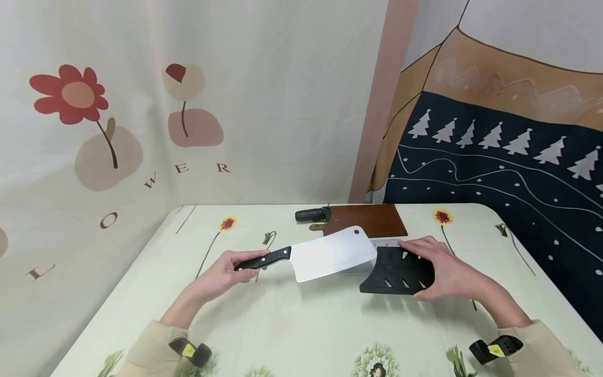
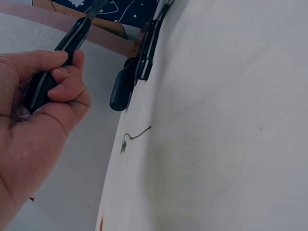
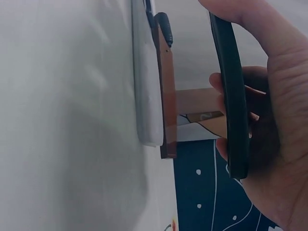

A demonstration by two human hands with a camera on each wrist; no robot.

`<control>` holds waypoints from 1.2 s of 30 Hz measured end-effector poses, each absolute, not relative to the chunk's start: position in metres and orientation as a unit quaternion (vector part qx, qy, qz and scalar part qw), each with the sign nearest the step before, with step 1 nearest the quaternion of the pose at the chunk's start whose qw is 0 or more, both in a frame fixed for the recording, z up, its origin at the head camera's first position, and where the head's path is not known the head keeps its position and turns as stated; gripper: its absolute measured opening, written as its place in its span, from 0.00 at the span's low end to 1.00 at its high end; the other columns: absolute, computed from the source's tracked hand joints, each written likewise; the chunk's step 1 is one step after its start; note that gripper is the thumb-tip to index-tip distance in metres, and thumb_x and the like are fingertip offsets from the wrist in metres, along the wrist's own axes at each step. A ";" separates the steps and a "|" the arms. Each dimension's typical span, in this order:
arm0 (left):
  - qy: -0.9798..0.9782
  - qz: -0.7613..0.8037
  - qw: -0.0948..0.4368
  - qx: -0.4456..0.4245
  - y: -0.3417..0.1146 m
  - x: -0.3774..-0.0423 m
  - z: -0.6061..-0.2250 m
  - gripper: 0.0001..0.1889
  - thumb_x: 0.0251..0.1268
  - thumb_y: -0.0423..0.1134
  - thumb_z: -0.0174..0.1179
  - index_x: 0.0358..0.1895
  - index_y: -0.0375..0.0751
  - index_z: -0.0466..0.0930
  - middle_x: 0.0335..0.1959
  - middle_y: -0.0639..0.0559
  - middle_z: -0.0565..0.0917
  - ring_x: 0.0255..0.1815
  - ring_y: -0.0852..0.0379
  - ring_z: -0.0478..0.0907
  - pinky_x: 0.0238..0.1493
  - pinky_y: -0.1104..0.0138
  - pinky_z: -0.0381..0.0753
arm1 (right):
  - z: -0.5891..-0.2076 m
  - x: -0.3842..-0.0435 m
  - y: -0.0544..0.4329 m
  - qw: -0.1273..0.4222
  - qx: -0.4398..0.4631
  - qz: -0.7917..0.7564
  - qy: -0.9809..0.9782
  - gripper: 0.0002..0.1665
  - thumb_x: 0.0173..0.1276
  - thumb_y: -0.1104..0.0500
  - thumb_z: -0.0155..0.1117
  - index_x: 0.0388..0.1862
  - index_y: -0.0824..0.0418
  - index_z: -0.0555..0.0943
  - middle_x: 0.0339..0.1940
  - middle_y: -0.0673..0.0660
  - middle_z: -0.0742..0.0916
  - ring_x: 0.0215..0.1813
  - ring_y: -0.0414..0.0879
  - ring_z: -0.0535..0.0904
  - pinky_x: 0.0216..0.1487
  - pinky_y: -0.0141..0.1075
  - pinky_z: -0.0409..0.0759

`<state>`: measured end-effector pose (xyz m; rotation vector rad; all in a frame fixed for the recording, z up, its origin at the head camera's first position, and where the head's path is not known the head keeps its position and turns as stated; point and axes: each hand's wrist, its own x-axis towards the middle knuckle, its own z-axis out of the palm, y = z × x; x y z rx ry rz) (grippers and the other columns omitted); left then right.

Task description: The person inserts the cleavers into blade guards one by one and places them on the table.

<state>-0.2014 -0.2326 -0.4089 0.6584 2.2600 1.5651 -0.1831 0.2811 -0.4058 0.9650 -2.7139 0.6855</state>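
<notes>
My left hand (image 1: 218, 276) grips a cleaver (image 1: 332, 255) by its black riveted handle (image 2: 42, 89), fingers and thumb curled round it. The wide steel blade points right, slightly raised, with a hole near its upper far corner. My right hand (image 1: 449, 269) holds a black blade guard (image 1: 400, 272) with small slots, thumb at its lower edge and fingers over the top. The blade's far end is right at the guard's curved left edge in the head view. Seen from the right wrist, the guard (image 3: 231, 96) is edge-on between thumb and fingers, above the table.
Behind the cleaver lies another knife (image 2: 150, 50) in a whitish translucent cover (image 3: 149, 86). Farther back, a black-handled knife (image 1: 311, 215) sits in a brown sheath (image 1: 367, 220). The flower-printed tablecloth (image 1: 282, 330) reaches back to fabric hangings (image 1: 282, 104).
</notes>
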 end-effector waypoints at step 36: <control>0.783 0.510 0.188 0.302 -0.234 -0.200 -0.403 0.24 0.67 0.25 0.62 0.66 0.32 0.79 0.47 0.40 0.85 0.30 0.62 0.65 0.32 0.70 0.65 | -0.404 -0.177 0.288 0.108 0.323 0.247 -0.907 0.61 0.32 0.44 0.91 0.70 0.55 0.78 0.63 0.55 0.83 0.62 0.45 0.71 0.52 0.55 0.74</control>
